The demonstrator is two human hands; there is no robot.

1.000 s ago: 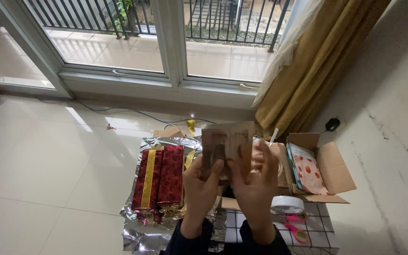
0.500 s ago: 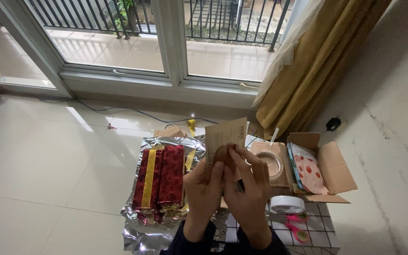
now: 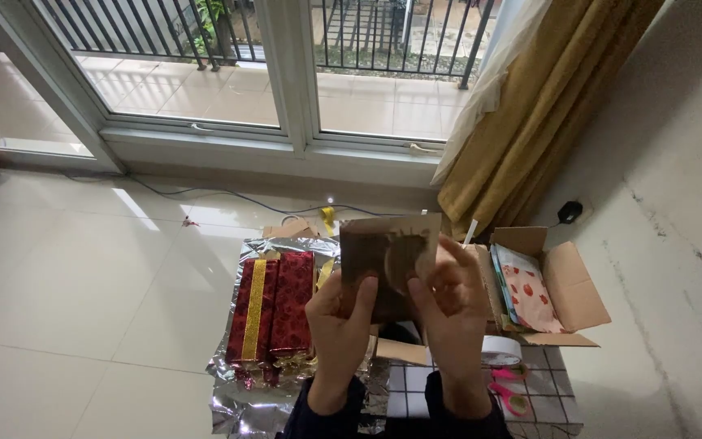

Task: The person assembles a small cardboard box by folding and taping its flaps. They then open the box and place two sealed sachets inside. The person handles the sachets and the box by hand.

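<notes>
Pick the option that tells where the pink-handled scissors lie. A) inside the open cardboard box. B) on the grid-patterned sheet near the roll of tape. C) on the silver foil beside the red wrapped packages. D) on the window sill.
B: the pink-handled scissors lie on the grid-patterned sheet, just below the white roll of tape, outside the open cardboard box.
</notes>
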